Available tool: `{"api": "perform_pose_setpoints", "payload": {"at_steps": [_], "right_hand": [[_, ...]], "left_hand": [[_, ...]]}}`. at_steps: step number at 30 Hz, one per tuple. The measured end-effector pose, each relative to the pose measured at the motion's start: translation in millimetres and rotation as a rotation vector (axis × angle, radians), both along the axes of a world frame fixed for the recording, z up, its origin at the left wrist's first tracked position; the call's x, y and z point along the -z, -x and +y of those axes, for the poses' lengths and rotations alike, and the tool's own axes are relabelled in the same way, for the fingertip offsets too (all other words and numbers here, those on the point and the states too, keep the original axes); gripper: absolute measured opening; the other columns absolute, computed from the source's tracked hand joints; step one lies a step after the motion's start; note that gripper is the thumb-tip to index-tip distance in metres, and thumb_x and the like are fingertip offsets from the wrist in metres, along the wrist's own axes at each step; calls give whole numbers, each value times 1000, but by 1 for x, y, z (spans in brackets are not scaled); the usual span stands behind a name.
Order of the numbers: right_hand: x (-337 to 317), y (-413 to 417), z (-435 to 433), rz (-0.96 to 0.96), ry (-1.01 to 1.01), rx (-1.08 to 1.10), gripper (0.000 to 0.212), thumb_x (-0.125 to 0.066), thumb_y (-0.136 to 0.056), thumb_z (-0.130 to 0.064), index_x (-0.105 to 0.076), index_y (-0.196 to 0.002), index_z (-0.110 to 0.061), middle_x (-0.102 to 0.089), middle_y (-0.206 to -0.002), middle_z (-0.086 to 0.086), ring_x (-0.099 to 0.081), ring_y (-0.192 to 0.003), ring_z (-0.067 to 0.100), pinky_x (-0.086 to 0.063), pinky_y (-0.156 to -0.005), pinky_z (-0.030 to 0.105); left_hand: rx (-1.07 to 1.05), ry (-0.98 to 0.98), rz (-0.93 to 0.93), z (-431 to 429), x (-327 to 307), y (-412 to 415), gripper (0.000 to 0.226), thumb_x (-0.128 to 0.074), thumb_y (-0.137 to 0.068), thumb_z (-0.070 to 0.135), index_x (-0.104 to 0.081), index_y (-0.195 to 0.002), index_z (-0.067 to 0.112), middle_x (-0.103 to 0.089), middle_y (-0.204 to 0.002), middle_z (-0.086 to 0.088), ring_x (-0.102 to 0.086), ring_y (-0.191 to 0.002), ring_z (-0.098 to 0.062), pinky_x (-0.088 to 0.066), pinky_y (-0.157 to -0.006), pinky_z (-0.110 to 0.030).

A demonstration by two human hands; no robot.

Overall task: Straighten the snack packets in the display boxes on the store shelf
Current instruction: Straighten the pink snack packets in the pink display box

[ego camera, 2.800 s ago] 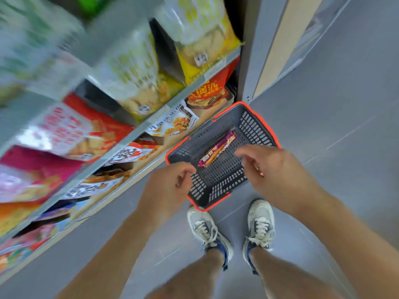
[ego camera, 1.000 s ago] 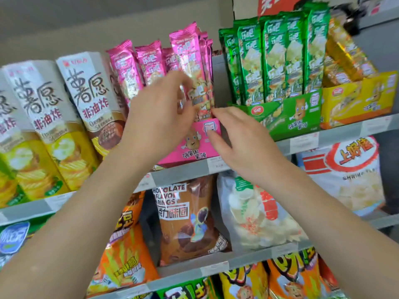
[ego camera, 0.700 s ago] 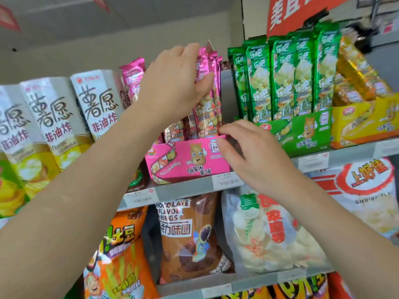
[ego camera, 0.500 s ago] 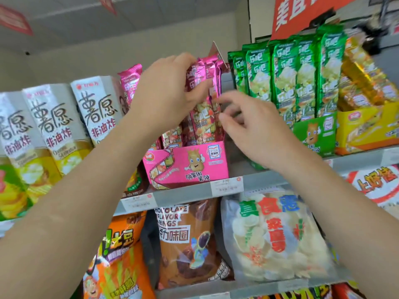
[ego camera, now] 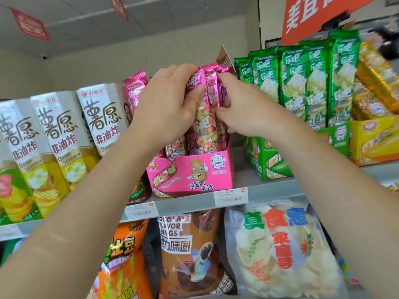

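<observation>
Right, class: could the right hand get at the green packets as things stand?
Probably yes: the right hand, holding the pink packets, sits just beside the green packets, with nothing between.

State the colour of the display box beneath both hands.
The display box is pink, head view.

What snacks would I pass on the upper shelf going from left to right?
Tall white-and-yellow chip cartons → pink cardboard display box holding pink foil packets gripped by the left hand and right hand → green cardboard display box of green packets → yellow cardboard display box of golden packets.
</observation>
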State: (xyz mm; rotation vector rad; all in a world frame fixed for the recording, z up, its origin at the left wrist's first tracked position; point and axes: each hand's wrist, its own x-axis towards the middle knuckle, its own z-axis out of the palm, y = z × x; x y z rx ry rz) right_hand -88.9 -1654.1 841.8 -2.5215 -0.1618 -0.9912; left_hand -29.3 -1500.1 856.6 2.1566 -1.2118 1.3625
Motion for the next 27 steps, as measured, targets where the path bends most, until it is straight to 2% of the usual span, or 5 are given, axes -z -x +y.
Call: {"api": "perform_pose_setpoints", "payload": {"at_steps": [4, 10, 18, 23, 27], "right_hand": [[-3, -1, 0, -87, -16, 26, 28, -58, -90, -17, -48, -117, -17, -56, -97, 6, -56, -83, 26, -37, -66, 31], [-2, 2, 9, -124, -109, 8, 30, -59, -88, -11, -46, -116, -13, -57, -104, 5, -59, -91, 25, -51, -79, 42], [-14, 9, 13, -234, -366, -126, 44, -64, -82, -3, -38, -111, -22, -67, -96, 7, -66, -82, 29, -54, -67, 52], [-27, 12, 7, -470, -544, -202, 59, -76, -81, -16, -40, -127, -25, -69, -91, -9, -68, -81, 2, -58, -75, 31], [-36, 19, 3, -802, -642, -297, 54, -67, -81, -2, -47, -131, -1, -70, -99, 2, -68, -86, 5, -52, -77, 18]], "left_hand": [[-45, -25, -16, 1, 0, 3, 43, -42, -95, 38, -56, -120, 6, -61, -116, -9, -46, -115, -32, -36, -93, -42], [-27, -27, 52, 2, -15, 3, 36, -42, -93, 49, -46, -100, 14, -65, -85, 2, -55, -88, -26, -37, -84, -40], [0, 30, -43, 9, -17, -2, 37, -48, -98, 42, -66, -96, 10, -59, -87, 1, -52, -94, -28, -30, -75, -31], [-46, 49, -82, 7, -8, -3, 39, -48, -95, 44, -62, -112, 12, -67, -94, -4, -57, -96, -30, -34, -83, -38], [-114, 6, -94, 5, -5, -7, 39, -47, -98, 42, -56, -128, 20, -67, -111, -2, -54, -110, -27, -27, -94, -39]]}}
